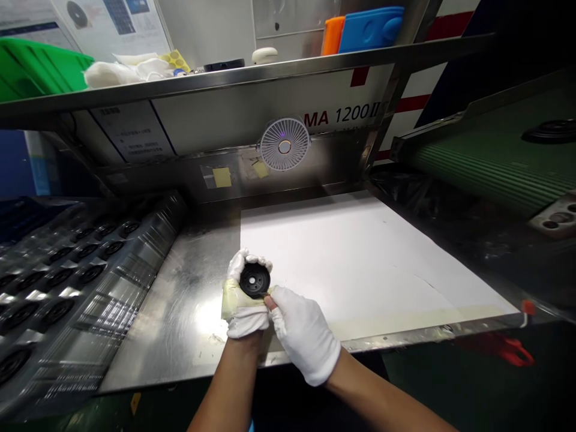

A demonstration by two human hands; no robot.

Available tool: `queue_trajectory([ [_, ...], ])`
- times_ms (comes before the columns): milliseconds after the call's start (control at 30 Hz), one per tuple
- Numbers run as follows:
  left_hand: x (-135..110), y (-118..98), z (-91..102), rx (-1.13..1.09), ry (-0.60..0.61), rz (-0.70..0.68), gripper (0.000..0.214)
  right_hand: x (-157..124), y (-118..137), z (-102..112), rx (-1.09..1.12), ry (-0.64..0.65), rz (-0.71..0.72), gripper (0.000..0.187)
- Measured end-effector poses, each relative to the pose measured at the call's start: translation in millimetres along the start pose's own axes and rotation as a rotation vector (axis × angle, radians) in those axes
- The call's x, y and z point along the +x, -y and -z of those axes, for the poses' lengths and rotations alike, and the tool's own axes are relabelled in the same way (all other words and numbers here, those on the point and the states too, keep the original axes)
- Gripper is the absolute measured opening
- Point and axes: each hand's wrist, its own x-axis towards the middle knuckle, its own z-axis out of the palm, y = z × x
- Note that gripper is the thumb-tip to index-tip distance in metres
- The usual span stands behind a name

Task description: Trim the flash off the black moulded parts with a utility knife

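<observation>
Black round moulded disc with a central bore is held above the brushed steel surface, just beside a white paper sheet. Left hand, in a white glove with pale yellow wrapping, keeps it in a closed, cupped grip, with fingers curled around the far rim. Right hand, also white-gloved, forms a narrow grip, its fingertips at the disc's near rim; whether they hold anything cannot be determined. Step in hand: judged to be close handwork at the rim. Further handling calls for firm left-hand support. Clear plastic tray holding similar black discs lies to the left. Grey machine panel carries the legible marking "MA 1200II".
</observation>
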Motion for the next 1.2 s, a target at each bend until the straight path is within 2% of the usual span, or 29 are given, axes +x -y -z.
queue_trajectory([
  [67,-2.2,-2.8,2.1,0.068,0.036,0.010,0.016,0.0,-0.8,1.1,0.006,-0.004,0.005,0.019],
  [133,-4.5,-7.4,4.9,0.157,0.075,0.098,0.027,0.4,-4.2,3.0,0.018,-0.007,0.016,0.017],
  [233,-5.4,-11.1,7.4,0.166,0.112,0.187,0.028,1.1,-9.4,4.6,0.024,-0.014,-0.013,0.018],
  [400,1.5,-1.3,5.6,0.051,0.034,0.078,0.007,0.5,-5.9,-0.2,-0.028,-0.014,-0.043,0.018],
  [533,4.9,4.2,8.2,0.011,-0.013,-0.027,0.011,-1.7,-0.8,-4.8,-0.024,0.009,-0.026,0.018],
  [600,3.7,0.7,10.7,0.053,0.003,0.015,0.018,-2.4,-2.3,-5.0,-0.025,0.018,-0.016,0.017],
  [733,-0.2,-10.7,13.0,0.173,0.132,0.230,0.037,-1.9,-11.7,-2.4,0.002,0.012,-0.020,0.017],
  [800,0.1,-11.3,12.6,0.167,0.142,0.213,0.033,-1.2,-15.7,-1.8,0.013,0.005,-0.052,0.018],
  [967,8.8,2.1,10.0,0.098,-0.010,0.107,0.010,-2.2,-12.0,-6.8,-0.010,-0.008,-0.068,0.020],
  [1100,10.6,4.0,11.0,0.020,-0.008,0.041,0.015,-3.6,-4.9,-11.6,-0.004,0.003,-0.028,0.017],
  [1200,7.3,-2.6,15.7,0.092,0.034,0.157,0.026,-3.1,-6.7,-10.8,-0.016,0.013,-0.027,0.017],
])
